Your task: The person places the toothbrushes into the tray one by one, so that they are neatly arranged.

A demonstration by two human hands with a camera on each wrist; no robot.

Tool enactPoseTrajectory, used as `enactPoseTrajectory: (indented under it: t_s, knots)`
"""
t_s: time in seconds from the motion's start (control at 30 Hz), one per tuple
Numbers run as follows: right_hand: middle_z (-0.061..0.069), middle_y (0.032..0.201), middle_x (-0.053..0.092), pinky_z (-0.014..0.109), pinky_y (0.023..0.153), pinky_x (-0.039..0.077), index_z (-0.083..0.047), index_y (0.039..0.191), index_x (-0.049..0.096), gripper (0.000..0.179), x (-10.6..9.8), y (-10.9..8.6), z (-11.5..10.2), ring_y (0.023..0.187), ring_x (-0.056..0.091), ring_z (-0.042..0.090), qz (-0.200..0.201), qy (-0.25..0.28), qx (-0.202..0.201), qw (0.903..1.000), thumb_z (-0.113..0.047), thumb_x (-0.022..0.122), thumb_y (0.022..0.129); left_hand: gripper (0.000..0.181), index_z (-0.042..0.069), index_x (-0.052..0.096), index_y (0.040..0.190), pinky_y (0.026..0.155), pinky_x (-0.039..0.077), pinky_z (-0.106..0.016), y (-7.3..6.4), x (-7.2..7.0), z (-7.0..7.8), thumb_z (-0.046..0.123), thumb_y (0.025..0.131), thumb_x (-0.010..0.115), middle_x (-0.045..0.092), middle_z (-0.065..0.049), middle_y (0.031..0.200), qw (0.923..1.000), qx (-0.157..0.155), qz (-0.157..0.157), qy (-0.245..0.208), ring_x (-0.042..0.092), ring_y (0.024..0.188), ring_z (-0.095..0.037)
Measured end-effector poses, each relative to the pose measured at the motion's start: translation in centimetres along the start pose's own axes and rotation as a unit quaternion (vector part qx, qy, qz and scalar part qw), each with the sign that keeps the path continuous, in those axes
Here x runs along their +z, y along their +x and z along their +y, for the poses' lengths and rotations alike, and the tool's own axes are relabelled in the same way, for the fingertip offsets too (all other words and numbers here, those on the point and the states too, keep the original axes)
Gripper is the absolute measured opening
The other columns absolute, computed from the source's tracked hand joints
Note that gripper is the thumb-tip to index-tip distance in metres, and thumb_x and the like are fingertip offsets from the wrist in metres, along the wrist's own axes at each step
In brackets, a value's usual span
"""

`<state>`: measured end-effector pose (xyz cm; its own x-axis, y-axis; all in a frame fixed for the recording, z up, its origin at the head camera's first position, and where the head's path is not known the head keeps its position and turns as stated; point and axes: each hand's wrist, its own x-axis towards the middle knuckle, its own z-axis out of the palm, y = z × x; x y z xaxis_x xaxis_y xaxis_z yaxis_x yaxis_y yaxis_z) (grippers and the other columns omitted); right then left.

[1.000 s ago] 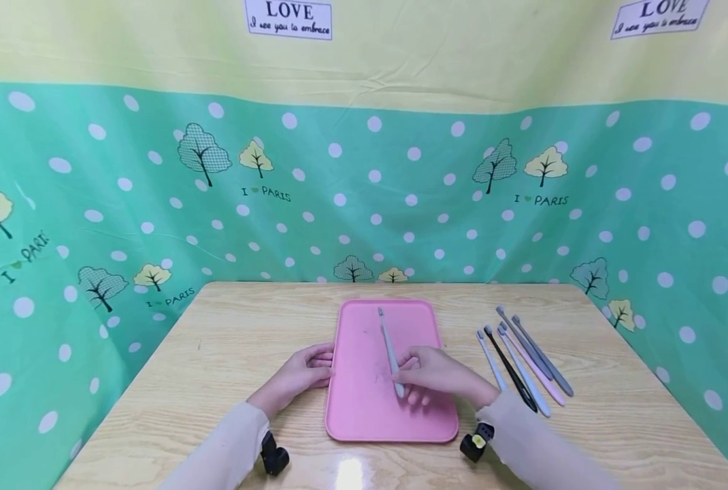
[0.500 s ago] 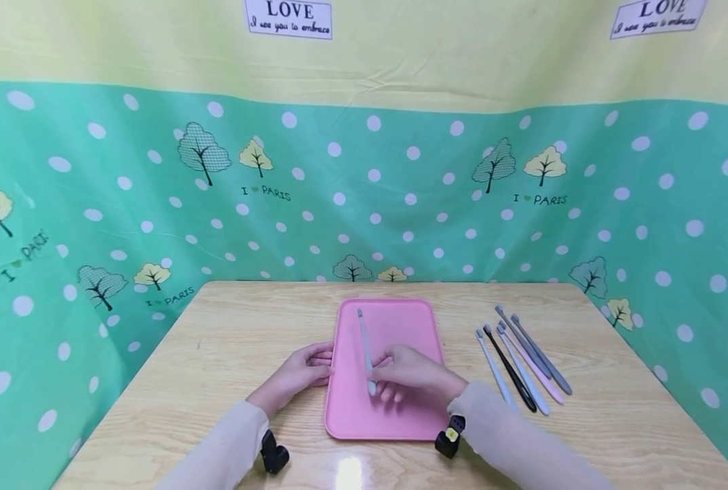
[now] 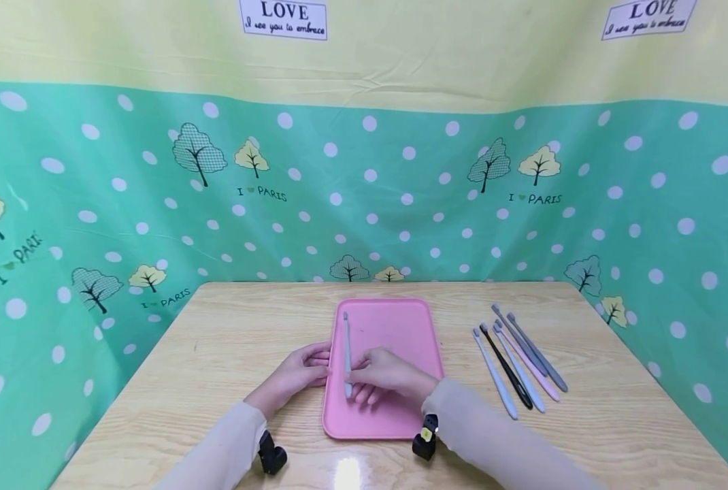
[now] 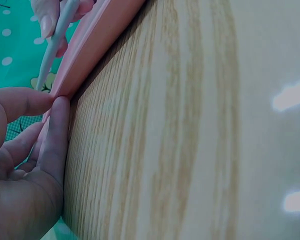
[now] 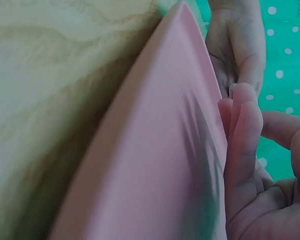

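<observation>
My right hand (image 3: 388, 373) pinches a pale blue-grey toothbrush (image 3: 348, 344) near the lower end of its handle, over the left side of a pink tray (image 3: 394, 327). The brush head points to the far edge. In the left wrist view the toothbrush handle (image 4: 51, 56) shows between the right thumb and fingers. My left hand (image 3: 299, 374) holds the tray's left rim; its thumb and a fingertip meet at the rim (image 4: 65, 82) in the left wrist view. From the right wrist, the right fingers (image 5: 244, 145) hover beside the tray surface (image 5: 160, 135), hiding the toothbrush.
Right of the tray, several toothbrushes lie side by side on the wooden table (image 3: 247, 320): a light blue one (image 3: 495, 374), a black one (image 3: 507, 367), a pink one (image 3: 544, 384) and grey ones (image 3: 541, 354) among them. A patterned green curtain (image 3: 303, 224) surrounds the table.
My right hand has carried the toothbrush leftward across the tray, from near its middle to beside the left rim, and the brush has turned nearly straight. The left hand stays at the rim.
</observation>
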<state>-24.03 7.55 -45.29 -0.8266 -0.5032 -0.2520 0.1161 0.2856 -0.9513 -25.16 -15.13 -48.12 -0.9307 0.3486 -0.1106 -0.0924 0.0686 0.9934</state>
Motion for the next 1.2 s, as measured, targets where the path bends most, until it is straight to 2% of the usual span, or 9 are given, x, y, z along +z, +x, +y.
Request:
enactPoseTrajectory:
  t_s: [0.47, 0.87, 1.2]
  knots:
    - [0.018, 0.078, 0.072, 0.029, 0.051, 0.062, 0.001, 0.099, 0.064, 0.018, 1.3, 1.4, 0.2, 0.059, 0.069, 0.019, 0.004, 0.011, 0.023, 0.9997, -0.015, 0.069, 0.094, 0.063, -0.01, 0.036, 0.148, 0.095, 0.058, -0.038, -0.4, 0.1, 0.5, -0.005, 0.091, 0.061, 0.05, -0.026, 0.131, 0.9999, -0.007, 0.001, 0.008, 0.059, 0.111, -0.025]
    - [0.02, 0.073, 0.071, 0.026, 0.046, 0.06, 0.002, 0.094, 0.063, 0.015, 1.6, 1.9, 0.1, 0.052, 0.066, 0.016, -0.006, 0.006, 0.026, 0.9996, -0.011, 0.07, 0.092, 0.063, -0.008, 0.037, 0.149, 0.094, 0.059, -0.037, -0.4, 0.1, 0.6, -0.004, 0.091, 0.061, 0.05, -0.025, 0.132, 0.9998, -0.013, 0.002, 0.012, 0.058, 0.111, -0.025]
    - [0.023, 0.076, 0.07, 0.028, 0.048, 0.061, 0.002, 0.113, 0.045, 0.034, 1.6, 1.7, 0.2, 0.053, 0.067, 0.018, 0.008, 0.023, 0.028, 0.9993, -0.007, 0.07, 0.092, 0.063, -0.009, 0.037, 0.149, 0.094, 0.058, -0.037, -0.3, 0.2, 0.6, -0.004, 0.091, 0.061, 0.05, -0.025, 0.132, 0.9998, -0.012, 0.005, 0.014, 0.059, 0.112, -0.025]
